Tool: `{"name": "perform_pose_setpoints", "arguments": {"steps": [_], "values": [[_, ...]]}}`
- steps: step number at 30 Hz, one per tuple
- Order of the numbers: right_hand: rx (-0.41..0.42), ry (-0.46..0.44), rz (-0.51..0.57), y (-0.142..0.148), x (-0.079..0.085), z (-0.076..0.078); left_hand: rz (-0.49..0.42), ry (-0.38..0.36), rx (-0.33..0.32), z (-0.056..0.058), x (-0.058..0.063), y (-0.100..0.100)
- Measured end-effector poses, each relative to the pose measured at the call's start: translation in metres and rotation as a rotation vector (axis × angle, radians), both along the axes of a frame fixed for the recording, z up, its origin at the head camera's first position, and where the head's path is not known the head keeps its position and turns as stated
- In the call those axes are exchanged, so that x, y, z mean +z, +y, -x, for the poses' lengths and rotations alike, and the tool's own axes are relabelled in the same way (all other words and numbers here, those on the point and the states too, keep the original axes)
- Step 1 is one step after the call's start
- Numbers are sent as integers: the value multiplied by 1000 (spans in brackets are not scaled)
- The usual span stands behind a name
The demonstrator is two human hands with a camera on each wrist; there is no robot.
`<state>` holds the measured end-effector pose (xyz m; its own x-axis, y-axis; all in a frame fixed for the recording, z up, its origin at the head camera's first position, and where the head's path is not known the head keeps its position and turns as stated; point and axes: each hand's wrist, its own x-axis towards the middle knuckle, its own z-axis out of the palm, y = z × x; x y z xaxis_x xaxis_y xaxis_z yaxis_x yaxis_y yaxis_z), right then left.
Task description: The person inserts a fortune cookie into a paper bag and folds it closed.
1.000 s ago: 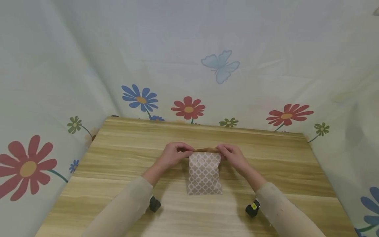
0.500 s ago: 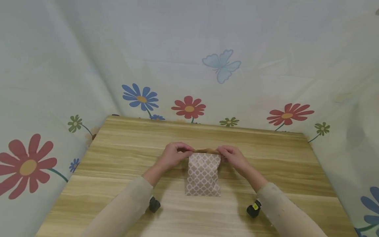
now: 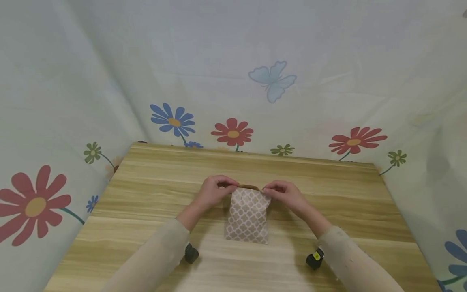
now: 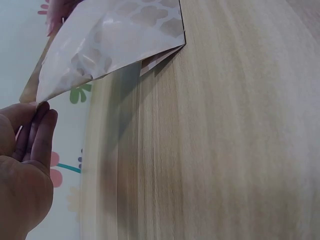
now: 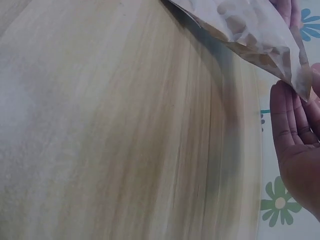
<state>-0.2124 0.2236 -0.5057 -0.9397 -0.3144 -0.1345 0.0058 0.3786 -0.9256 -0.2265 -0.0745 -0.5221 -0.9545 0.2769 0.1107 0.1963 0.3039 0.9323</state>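
A small paper bag [image 3: 248, 217], tan with a white lattice print, stands between the two hands over the table. Along its top edge runs a plain brown strip. My left hand [image 3: 213, 190] pinches the top left corner between thumb and fingertips; the left wrist view has that hand [image 4: 27, 155] at the bag's pointed corner. The top right corner is pinched by my right hand [image 3: 290, 194], and in the right wrist view the hand [image 5: 300, 135] holds the paper [image 5: 260, 35] there. What the bag contains is hidden.
The wood-grain table [image 3: 164, 170] spreads around the bag, its far edge against a pale curtain [image 3: 204, 61] printed with flowers and a butterfly. Black devices sit at the left wrist [image 3: 191, 253] and the right wrist [image 3: 315, 258].
The bag's lower end has swung slightly left and toward me. My right fingers have shifted a little inward along the top edge, and less of the brown strip shows. The left hand stays put.
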Motion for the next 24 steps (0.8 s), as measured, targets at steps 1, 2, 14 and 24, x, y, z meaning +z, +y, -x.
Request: {"name": "perform_pose_setpoints", "arguments": {"steps": [1,2,14,24], "values": [[3,2,-8,0,0,0,-7,1,1,0,0,0],[7,5,-17,0,-1,0,-14,1,1,0,0,0],[23,21,-17,-3,-6,0,-41,-16,1,-2,0,0],[-11,7,-15,-4,-5,0,-1,-172,-31,7,15,0]]}}
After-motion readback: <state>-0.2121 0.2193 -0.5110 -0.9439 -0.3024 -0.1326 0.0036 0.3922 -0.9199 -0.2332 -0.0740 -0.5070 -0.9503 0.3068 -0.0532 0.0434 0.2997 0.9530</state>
